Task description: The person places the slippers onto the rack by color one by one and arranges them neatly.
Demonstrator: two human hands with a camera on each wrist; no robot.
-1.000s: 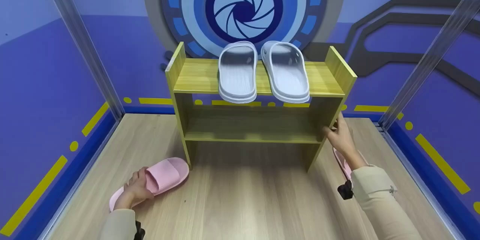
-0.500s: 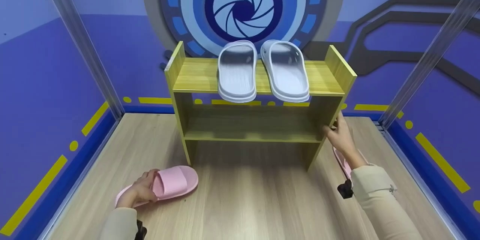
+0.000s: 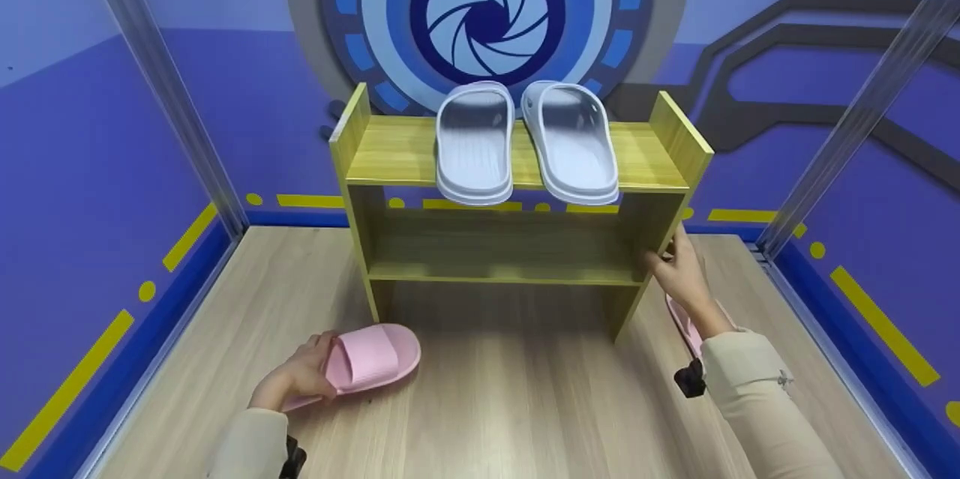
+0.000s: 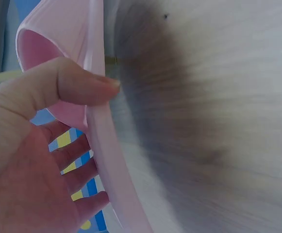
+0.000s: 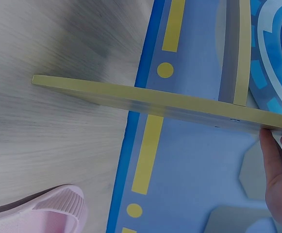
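My left hand (image 3: 304, 375) grips a pink slipper (image 3: 375, 354) by its middle, behind the strap. In the left wrist view the thumb lies on one edge of the slipper's sole (image 4: 109, 160) and the fingers reach the other side; a shadow on the floor shows it raised. My right hand (image 3: 684, 276) holds the right side panel of the wooden shoe rack (image 3: 506, 273), thumb and fingers on opposite faces of the panel (image 5: 155, 100). Another pink slipper (image 5: 58, 208) lies on the floor right of the rack, partly hidden by my right arm in the head view.
Two light grey clogs, a left one (image 3: 475, 149) and a right one (image 3: 576, 145), stand on the rack's top shelf, heels jutting over its front edge. A patterned blue wall (image 3: 240, 119) rises behind. Metal posts (image 3: 862, 108) stand at the corners of the wood-grain floor (image 3: 510, 404).
My left hand has carried the pink slipper to the right, towards the front of the rack's left leg. The right hand stays on the rack panel, and the clogs have not moved.
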